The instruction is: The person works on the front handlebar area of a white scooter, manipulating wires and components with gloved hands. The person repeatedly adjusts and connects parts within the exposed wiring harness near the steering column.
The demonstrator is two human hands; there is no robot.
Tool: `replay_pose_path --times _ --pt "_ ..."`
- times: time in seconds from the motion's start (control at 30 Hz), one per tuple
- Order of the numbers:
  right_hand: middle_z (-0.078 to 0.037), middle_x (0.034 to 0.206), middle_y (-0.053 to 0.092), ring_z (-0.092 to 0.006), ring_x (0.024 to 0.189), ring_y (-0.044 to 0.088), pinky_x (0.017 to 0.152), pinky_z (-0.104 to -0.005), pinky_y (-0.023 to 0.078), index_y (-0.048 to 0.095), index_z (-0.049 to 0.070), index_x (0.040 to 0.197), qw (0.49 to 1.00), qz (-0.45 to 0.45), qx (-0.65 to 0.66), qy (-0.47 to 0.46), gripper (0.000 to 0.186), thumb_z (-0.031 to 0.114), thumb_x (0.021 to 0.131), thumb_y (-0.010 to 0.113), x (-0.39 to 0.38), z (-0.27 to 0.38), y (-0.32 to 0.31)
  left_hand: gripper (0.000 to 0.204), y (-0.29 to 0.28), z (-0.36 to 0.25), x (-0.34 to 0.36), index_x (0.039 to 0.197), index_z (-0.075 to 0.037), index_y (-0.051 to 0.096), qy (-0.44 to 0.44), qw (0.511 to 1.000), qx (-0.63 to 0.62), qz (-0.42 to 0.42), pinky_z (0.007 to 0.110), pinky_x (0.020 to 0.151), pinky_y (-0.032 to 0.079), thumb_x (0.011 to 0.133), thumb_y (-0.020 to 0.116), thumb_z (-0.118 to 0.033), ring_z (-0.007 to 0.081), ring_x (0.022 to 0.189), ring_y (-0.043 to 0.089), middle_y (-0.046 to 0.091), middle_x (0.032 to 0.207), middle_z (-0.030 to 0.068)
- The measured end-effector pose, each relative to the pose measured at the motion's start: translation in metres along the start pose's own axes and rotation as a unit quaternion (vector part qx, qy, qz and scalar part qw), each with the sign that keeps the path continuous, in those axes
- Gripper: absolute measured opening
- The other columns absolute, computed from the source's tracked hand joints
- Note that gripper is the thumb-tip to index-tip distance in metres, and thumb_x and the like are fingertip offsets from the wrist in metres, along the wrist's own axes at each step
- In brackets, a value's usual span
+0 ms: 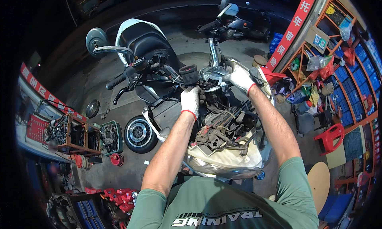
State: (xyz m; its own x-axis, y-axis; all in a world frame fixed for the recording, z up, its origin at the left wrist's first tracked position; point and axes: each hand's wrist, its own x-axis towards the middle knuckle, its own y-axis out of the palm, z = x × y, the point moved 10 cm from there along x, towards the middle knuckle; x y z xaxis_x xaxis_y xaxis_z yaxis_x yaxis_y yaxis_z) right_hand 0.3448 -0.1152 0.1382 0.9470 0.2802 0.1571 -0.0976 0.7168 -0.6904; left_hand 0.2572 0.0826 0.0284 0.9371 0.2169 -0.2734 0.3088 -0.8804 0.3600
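Observation:
My left hand, in a white glove with red cuff, has curled fingers among dark cables at the middle of a partly dismantled scooter; what it holds is hidden. My right hand, gloved alike, is closed at the clear plastic and metal pieces beside the chrome steering column, on something too small to tell. A dark round part sits just above my left hand. Below both hands lie a tangled wiring bundle and the cream front body panel. The handlebar with mirror juts to the left.
A seat and loose wheel are at left, with tool racks beyond. Orange shelves with blue bins, a red chair and a round board stand at right. Another scooter stands behind.

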Motion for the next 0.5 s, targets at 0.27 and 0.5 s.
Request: replay_pose_path --times 0.27,0.5 --pt "-0.019 0.13 0.068 -0.0241 0.119 0.066 0.104 -0.0318 0.049 0.058 -0.001 0.14 0.997 0.066 0.024 -0.039 0.065 0.012 0.077 0.069 -0.01 0.018 0.002 0.03 0.002 -0.001 -0.001 0.094 -0.005 0.066 0.001 1.0 0.013 0.025 0.026 0.051 0.046 0.103 0.062 -0.034 0.0122 0.059 0.059 0.065 0.076 0.003" --pt "-0.02 0.124 0.07 -0.024 0.111 0.068 0.097 -0.0321 0.052 0.06 -0.005 0.135 0.997 0.049 0.05 -0.025 0.062 0.009 0.075 0.071 -0.022 0.021 0.002 0.02 0.004 0.015 0.01 0.092 -0.009 0.057 -0.08 0.987 -0.124 0.063 0.019 0.045 0.036 0.106 0.057 -0.022 0.0076 0.057 0.049 0.055 0.074 -0.0018"
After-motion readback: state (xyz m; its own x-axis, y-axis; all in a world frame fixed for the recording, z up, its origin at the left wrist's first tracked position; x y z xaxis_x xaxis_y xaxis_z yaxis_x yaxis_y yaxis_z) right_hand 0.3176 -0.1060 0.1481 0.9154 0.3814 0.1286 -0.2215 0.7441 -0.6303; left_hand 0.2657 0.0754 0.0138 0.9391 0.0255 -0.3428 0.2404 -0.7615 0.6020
